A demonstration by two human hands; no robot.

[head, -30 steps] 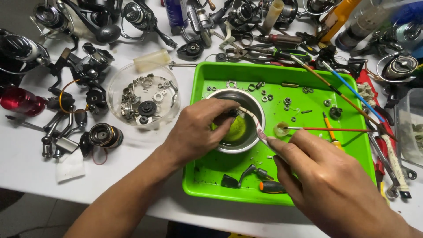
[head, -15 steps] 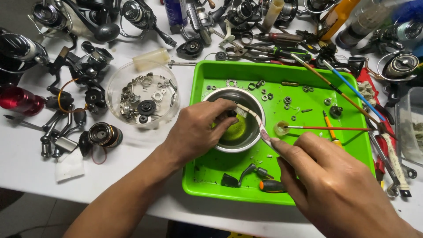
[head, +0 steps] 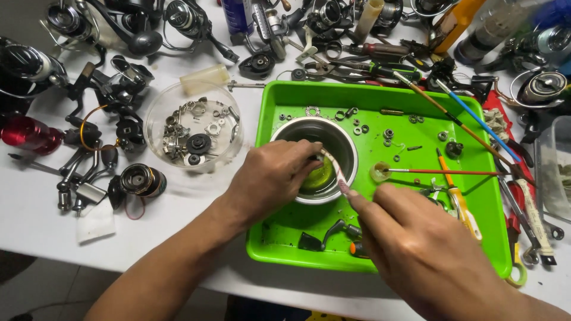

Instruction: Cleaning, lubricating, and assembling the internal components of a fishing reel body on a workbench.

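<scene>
A round metal bowl point(head: 342, 139) holding yellow-green liquid stands in a bright green tray point(head: 410, 107). My left hand point(head: 270, 178) reaches over the bowl's near rim, its fingertips curled down inside around a small dark part that is mostly hidden. My right hand point(head: 416, 249) grips a toothbrush point(head: 336, 172) by the handle; the brush head points into the bowl beside my left fingertips.
Small washers and screws lie in the tray, with a red-handled brush point(head: 440, 172) resting in a little cap. A clear dish point(head: 193, 128) of metal parts sits left of the tray. Fishing reels point(head: 140, 181) and tools crowd the white table's back, left and right edges.
Both hands stay at the bowl. The toothbrush head has shifted slightly inside the bowl; my left fingers are a little deeper in.
</scene>
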